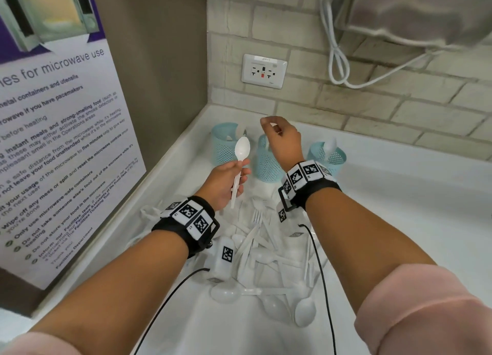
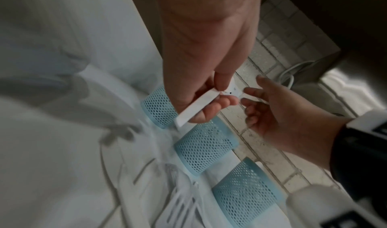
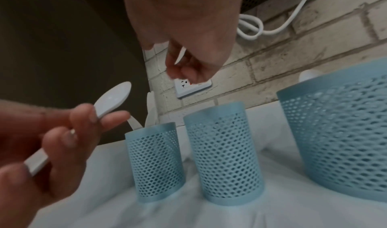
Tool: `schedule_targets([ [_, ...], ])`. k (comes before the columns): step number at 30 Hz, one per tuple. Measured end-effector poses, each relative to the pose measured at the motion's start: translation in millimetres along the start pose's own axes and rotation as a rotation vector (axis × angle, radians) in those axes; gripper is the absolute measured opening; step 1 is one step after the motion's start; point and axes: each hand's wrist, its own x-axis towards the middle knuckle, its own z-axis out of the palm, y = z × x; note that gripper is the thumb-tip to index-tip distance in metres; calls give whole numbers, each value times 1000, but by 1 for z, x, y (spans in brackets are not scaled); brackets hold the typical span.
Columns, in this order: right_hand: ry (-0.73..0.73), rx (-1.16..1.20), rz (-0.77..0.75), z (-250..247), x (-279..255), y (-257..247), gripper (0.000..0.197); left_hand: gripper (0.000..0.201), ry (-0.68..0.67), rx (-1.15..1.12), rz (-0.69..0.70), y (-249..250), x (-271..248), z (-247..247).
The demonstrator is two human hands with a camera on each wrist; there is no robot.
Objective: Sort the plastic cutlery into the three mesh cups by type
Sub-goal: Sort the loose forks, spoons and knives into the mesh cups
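My left hand (image 1: 243, 168) grips a white plastic spoon (image 1: 241, 152) by its handle, bowl up, in front of the left mesh cup (image 1: 226, 144). The right wrist view shows the spoon (image 3: 113, 99) raised beside the cups. My right hand (image 1: 269, 124) hovers over the middle cup (image 1: 266, 165) with curled fingers pinching a thin white cutlery piece (image 3: 182, 54); its type is hidden. The right cup (image 1: 330, 157) holds a spoon. Handles stick out of the left cup (image 3: 155, 157). A pile of loose white cutlery (image 1: 266, 248) lies on the counter between my forearms.
The white counter (image 1: 399, 194) ends at a brick wall with an outlet (image 1: 263, 70) and a looped white cable (image 1: 338, 61). A microwave notice (image 1: 53, 141) covers the left wall. A steel appliance (image 1: 412, 10) hangs at the top right. Black wrist cables trail over the pile.
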Motion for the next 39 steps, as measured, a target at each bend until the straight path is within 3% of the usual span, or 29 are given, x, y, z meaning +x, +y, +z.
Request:
schedule_targets([
  [4, -294, 15, 63, -10, -18, 8, 45, 25, -14, 62, -14, -5, -5, 13],
  [11, -264, 68, 190, -39, -25, 20, 18, 17, -114, 200, -40, -15, -16, 35],
  [14, -17, 9, 210, -65, -12, 23, 24, 18, -126, 294, -53, -15, -17, 37],
  [18, 608, -44, 240, -106, 6, 22, 28, 17, -50, 491, -43, -19, -15, 35],
  [21, 782, -28, 123, -127, 11, 26, 30, 12, 39, 844, -3, -25, -5, 25],
  [23, 767, -123, 83, -132, 9, 35, 33, 11, 49, 974, -71, -28, -2, 20],
  [25, 647, -225, 94, -130, 7, 46, 35, 47, 91, 1146, -147, -32, 0, 15],
  [27, 488, -337, 130, -126, 3, 54, 36, 67, 154, 1322, -171, -33, 0, 12],
  [30, 266, -489, 202, -118, -3, 61, 38, 77, 153, 1357, -213, -34, 2, 8],
  [33, 123, -530, 256, -113, -8, 64, 41, 73, 105, 1359, -228, -34, 1, 6],
  [35, 214, -490, 275, -112, -11, 62, 42, 72, 96, 1339, -228, -34, 1, 5],
  [37, 438, -403, 276, -114, -16, 57, 38, 79, 88, 1356, -228, -33, -1, 4],
  [39, 556, -402, 270, -120, -27, 53, 29, 84, 111, 1437, -220, -34, -4, 6],
])
